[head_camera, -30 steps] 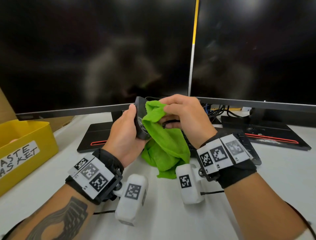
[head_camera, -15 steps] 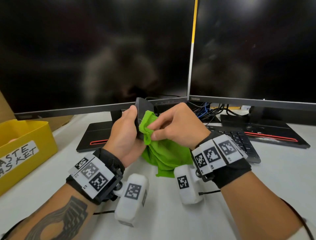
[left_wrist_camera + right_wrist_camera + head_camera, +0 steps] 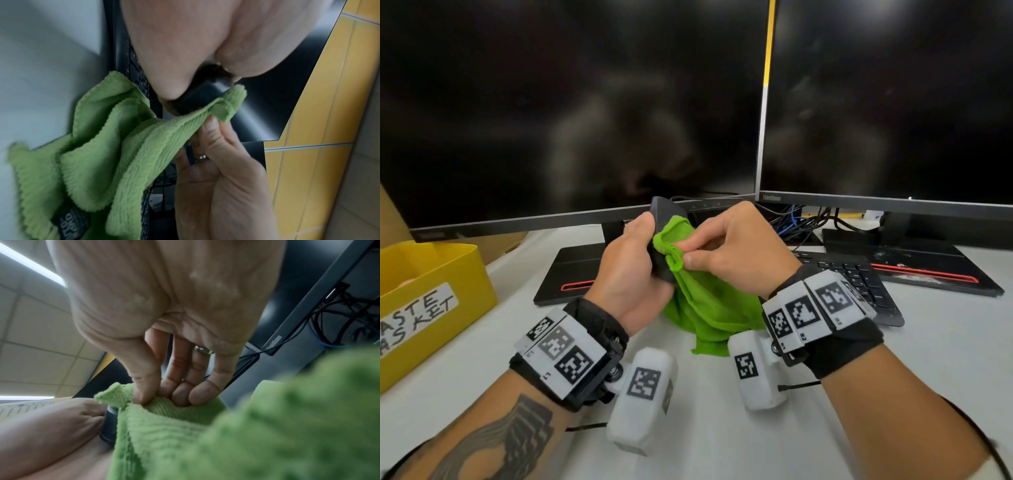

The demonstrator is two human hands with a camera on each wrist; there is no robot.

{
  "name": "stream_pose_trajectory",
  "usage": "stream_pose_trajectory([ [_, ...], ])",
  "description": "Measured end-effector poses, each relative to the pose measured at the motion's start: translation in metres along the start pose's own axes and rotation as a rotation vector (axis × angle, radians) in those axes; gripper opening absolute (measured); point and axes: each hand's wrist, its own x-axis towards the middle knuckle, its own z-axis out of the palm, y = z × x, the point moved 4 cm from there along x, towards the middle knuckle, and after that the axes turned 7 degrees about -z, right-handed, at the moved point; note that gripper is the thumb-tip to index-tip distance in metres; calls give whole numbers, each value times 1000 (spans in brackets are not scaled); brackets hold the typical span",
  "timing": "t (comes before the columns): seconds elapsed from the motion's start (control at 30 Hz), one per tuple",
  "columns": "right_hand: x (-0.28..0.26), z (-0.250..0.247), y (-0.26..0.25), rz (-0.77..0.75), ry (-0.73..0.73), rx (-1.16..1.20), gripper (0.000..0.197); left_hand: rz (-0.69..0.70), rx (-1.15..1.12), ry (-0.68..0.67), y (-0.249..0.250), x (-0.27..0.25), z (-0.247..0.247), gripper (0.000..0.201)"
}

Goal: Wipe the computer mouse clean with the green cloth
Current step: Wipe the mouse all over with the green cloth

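A black computer mouse [image 3: 662, 209] stands on end above the desk, gripped in my left hand [image 3: 635, 257]. My right hand [image 3: 726, 248] pinches a fold of the green cloth [image 3: 705, 301] between thumb and fingers and presses it against the mouse's right side. The rest of the cloth hangs down to the desk. In the left wrist view the mouse [image 3: 202, 95] shows dark under the cloth [image 3: 115, 146]. In the right wrist view the fingers [image 3: 180, 392] bear on the cloth [image 3: 168, 421] beside the mouse [image 3: 109, 426]. Most of the mouse is hidden by hand and cloth.
Two dark monitors [image 3: 571, 102] fill the back, their stands on the white desk [image 3: 945, 342]. A black keyboard [image 3: 859, 281] lies behind my right wrist. A yellow bin [image 3: 431, 301] labelled waste basket sits at the left edge. Cables [image 3: 801, 222] bunch under the right monitor.
My right hand slid down the mouse with the cloth, from its top toward the middle, and now pinches a smaller fold. The left hand kept its hold.
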Motion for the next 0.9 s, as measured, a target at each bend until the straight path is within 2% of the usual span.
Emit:
stream_pose_trajectory([
  [0.13,1,-6,8,45,81,-69,14,8,10,16,-3,0,3,54],
  [0.27,2,1,-3,-13,62,7,16,4,41,-12,-4,-3,5,52],
  [0.37,2,7,-9,-55,26,0,18,10,59,16,-4,-4,2,51],
  [0.67,0,-11,2,38,-4,-203,12,48,89,37,2,-9,6,43],
  [0.8,2,-5,-7,-14,14,-114,11,51,185,53,-6,-3,3,41],
  [0.9,4,-1,-10,-33,8,-53,12,46,188,68,-10,-1,2,46],
])
